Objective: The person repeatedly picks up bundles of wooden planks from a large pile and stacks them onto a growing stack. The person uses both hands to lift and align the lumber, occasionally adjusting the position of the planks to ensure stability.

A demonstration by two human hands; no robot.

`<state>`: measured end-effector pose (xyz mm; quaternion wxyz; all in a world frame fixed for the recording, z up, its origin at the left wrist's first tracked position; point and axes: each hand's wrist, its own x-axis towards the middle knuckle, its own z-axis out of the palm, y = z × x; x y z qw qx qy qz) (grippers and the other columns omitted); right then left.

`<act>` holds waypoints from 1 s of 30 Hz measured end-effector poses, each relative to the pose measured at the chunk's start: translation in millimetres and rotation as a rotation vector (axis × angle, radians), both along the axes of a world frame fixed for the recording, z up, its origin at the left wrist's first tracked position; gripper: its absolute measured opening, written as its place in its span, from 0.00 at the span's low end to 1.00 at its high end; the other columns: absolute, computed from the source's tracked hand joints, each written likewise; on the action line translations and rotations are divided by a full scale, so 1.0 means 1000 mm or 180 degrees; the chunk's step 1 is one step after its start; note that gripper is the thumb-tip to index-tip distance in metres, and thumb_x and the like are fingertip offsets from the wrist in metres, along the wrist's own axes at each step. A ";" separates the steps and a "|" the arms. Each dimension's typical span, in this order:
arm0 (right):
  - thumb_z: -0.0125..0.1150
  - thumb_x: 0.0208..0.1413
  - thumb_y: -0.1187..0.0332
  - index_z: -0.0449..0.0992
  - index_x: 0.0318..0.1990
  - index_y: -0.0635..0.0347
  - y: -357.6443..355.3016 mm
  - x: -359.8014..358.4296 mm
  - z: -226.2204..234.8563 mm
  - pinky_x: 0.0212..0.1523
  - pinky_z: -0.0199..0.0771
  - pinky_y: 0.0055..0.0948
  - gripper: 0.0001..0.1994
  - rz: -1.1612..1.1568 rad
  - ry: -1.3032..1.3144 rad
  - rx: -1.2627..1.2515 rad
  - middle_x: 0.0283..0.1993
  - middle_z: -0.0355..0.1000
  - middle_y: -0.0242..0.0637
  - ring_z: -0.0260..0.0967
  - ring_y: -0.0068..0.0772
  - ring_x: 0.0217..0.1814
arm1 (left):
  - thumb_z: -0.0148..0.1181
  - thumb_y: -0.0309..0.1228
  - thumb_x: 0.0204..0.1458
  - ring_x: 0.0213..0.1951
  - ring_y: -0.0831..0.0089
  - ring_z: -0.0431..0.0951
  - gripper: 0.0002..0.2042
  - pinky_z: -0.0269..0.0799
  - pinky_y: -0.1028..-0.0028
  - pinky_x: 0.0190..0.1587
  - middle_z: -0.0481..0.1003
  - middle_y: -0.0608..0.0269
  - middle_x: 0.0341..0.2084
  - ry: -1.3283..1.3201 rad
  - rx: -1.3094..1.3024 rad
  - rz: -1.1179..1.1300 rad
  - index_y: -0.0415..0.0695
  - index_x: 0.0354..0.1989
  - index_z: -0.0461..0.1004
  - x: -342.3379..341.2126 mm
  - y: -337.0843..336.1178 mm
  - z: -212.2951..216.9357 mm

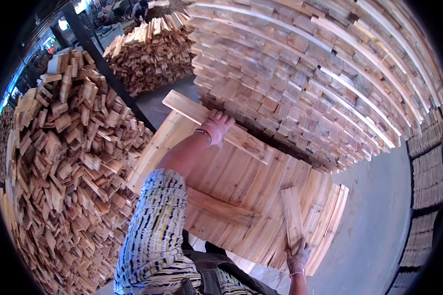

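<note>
Left hand [217, 127], arm stretched toward twelve o'clock, grips a long plank [251, 146] across the wooden panel [241, 172]; its thumb is hard to make out. At five o'clock, the right hand [298, 256] clasps a short board [292, 211], forearm cut off below.

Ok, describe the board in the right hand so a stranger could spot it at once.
Start at the tall stack of boards, upper right, then drop to the platform of side-by-side planks below it. Over its right part, find the short board with its near end in the right hand. Unlike the longer board under the left hand, it runs toward the near edge.
</note>
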<state>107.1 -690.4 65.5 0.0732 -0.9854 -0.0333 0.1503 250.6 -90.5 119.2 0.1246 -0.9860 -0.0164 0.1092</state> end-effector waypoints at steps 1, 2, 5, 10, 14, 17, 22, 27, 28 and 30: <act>0.79 0.40 0.62 0.56 0.72 0.52 0.000 -0.001 0.001 0.67 0.62 0.49 0.49 0.0045 -0.0015 0.0008 0.65 0.61 0.55 0.58 0.61 0.66 | 0.73 0.53 0.40 0.67 0.52 0.58 0.46 0.52 0.46 0.67 0.64 0.51 0.62 -0.0004 -0.0214 0.0220 0.48 0.67 0.59 -0.001 0.001 -0.025; 0.79 0.40 0.62 0.56 0.72 0.52 -0.001 -0.001 0.002 0.67 0.62 0.49 0.49 0.0046 -0.0046 0.0031 0.65 0.61 0.55 0.58 0.61 0.66 | 0.73 0.54 0.40 0.69 0.50 0.56 0.48 0.49 0.45 0.69 0.61 0.50 0.65 -0.0020 -0.0413 0.0397 0.48 0.69 0.57 0.000 -0.003 -0.041; 0.78 0.40 0.63 0.57 0.72 0.52 -0.002 0.002 -0.003 0.66 0.63 0.50 0.49 0.0046 -0.0136 0.0068 0.64 0.61 0.56 0.59 0.62 0.65 | 0.72 0.57 0.40 0.72 0.47 0.50 0.53 0.43 0.44 0.71 0.52 0.47 0.71 0.0051 -0.0737 0.0561 0.47 0.72 0.51 0.017 0.003 -0.071; 0.76 0.44 0.62 0.61 0.69 0.57 -0.012 0.012 0.012 0.60 0.67 0.49 0.43 0.0497 -0.0174 0.0534 0.59 0.66 0.55 0.64 0.59 0.58 | 0.74 0.47 0.40 0.72 0.44 0.51 0.54 0.52 0.49 0.71 0.52 0.42 0.71 0.0600 -0.0767 0.0494 0.46 0.75 0.47 0.026 -0.002 -0.052; 0.74 0.46 0.65 0.60 0.70 0.52 0.034 0.085 0.083 0.63 0.66 0.49 0.41 0.0949 -0.0166 0.0192 0.63 0.64 0.53 0.63 0.61 0.63 | 0.77 0.46 0.37 0.74 0.47 0.49 0.53 0.45 0.46 0.73 0.51 0.49 0.72 0.0506 -0.0719 0.0806 0.52 0.73 0.51 0.021 -0.002 -0.054; 0.72 0.48 0.65 0.61 0.69 0.47 0.076 0.142 0.109 0.69 0.63 0.48 0.39 0.1389 -0.0256 0.0017 0.65 0.63 0.47 0.59 0.56 0.68 | 0.79 0.44 0.38 0.74 0.48 0.48 0.54 0.43 0.47 0.74 0.50 0.50 0.73 0.0493 -0.0740 0.0785 0.53 0.74 0.50 0.024 0.004 -0.063; 0.69 0.54 0.63 0.62 0.69 0.41 0.155 0.187 0.053 0.70 0.62 0.47 0.35 0.2326 0.0021 -0.0187 0.67 0.63 0.44 0.58 0.53 0.71 | 0.78 0.40 0.40 0.73 0.48 0.52 0.54 0.45 0.47 0.73 0.51 0.45 0.72 0.0545 -0.0693 0.0636 0.52 0.75 0.47 0.028 -0.007 -0.048; 0.70 0.49 0.61 0.64 0.69 0.36 0.152 0.225 0.022 0.68 0.62 0.51 0.37 0.2534 -0.0096 0.0034 0.69 0.62 0.42 0.57 0.52 0.73 | 0.76 0.33 0.40 0.66 0.45 0.60 0.50 0.58 0.56 0.69 0.61 0.44 0.64 -0.0254 -0.0994 0.0084 0.48 0.73 0.51 0.017 0.027 -0.088; 0.69 0.48 0.61 0.64 0.68 0.34 0.139 0.235 0.009 0.68 0.62 0.52 0.37 0.2465 -0.0066 -0.0049 0.68 0.62 0.41 0.57 0.51 0.73 | 0.77 0.33 0.38 0.66 0.44 0.60 0.52 0.57 0.55 0.70 0.60 0.44 0.65 -0.0106 -0.1252 0.0057 0.49 0.74 0.50 0.025 0.020 -0.087; 0.59 0.56 0.60 0.65 0.67 0.28 0.111 0.249 -0.024 0.63 0.66 0.55 0.29 0.2622 -0.0694 0.0096 0.66 0.65 0.39 0.61 0.50 0.71 | 0.78 0.33 0.36 0.68 0.44 0.56 0.57 0.52 0.52 0.71 0.53 0.43 0.69 0.0397 -0.1056 0.0364 0.54 0.76 0.44 0.031 -0.004 -0.062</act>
